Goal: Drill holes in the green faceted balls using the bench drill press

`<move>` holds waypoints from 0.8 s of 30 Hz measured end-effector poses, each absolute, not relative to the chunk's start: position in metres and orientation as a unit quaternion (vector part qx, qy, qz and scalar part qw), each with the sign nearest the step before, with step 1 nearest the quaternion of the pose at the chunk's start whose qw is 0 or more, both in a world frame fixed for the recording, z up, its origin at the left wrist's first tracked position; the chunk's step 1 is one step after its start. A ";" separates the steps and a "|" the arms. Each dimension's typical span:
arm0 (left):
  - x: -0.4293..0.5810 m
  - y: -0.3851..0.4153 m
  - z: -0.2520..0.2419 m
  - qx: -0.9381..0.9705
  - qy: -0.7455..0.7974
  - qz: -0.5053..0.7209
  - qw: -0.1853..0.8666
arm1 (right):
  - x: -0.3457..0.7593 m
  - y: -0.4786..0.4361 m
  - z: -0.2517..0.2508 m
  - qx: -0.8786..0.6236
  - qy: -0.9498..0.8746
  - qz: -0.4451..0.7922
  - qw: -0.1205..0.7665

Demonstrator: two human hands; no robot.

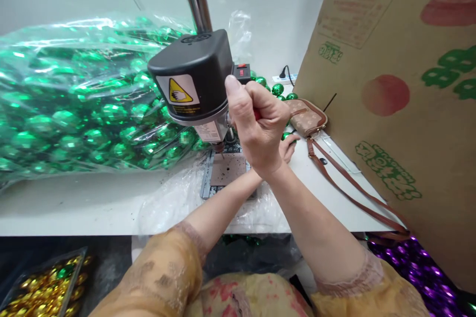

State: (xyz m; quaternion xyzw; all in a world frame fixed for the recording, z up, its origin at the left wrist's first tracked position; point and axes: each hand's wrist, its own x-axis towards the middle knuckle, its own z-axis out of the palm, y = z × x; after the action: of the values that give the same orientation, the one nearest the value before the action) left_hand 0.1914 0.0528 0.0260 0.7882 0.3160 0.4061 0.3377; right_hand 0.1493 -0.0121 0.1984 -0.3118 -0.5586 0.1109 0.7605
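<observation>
Our right hand [256, 121] grips the knob [257, 115]; our left hand [287, 148], whose hold we can't tell, should avoid the bit [223, 156].

Mustard sleeves [159, 272] — pinkish cuffs [349, 277] — floral front [223, 294].

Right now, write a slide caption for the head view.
Right hand closed on a red knob beside the drill, left hand beyond, near green balls.
</observation>
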 end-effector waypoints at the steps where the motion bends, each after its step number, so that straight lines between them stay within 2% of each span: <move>1: 0.182 0.039 0.024 0.782 0.316 0.395 0.364 | 0.149 -0.012 0.199 -0.297 -0.555 0.119 0.768; 5: 0.125 -0.026 0.013 0.713 0.325 0.396 0.479 | 0.149 -0.011 0.198 -0.283 -0.551 0.114 0.776; 10: 0.038 -0.067 0.010 0.595 0.419 0.491 0.479 | 0.147 -0.009 0.196 -0.316 -0.558 0.082 0.763; 16: -0.017 -0.041 0.025 0.476 0.475 0.560 0.484 | 0.146 -0.008 0.194 -0.271 -0.538 0.094 0.793; 21: -0.022 -0.017 0.028 0.451 0.464 0.541 0.538 | 0.145 -0.007 0.194 -0.234 -0.529 0.120 0.806; 24: -0.021 -0.009 0.026 0.483 0.481 0.526 0.509 | 0.146 -0.008 0.195 -0.254 -0.534 0.120 0.798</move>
State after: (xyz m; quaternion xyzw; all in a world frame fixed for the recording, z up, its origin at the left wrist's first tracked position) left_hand -0.0213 -0.0092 0.0260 0.4829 0.4806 0.5258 0.5092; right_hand 0.1459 -0.0082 0.1947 -0.2537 -0.5338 0.1197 0.7977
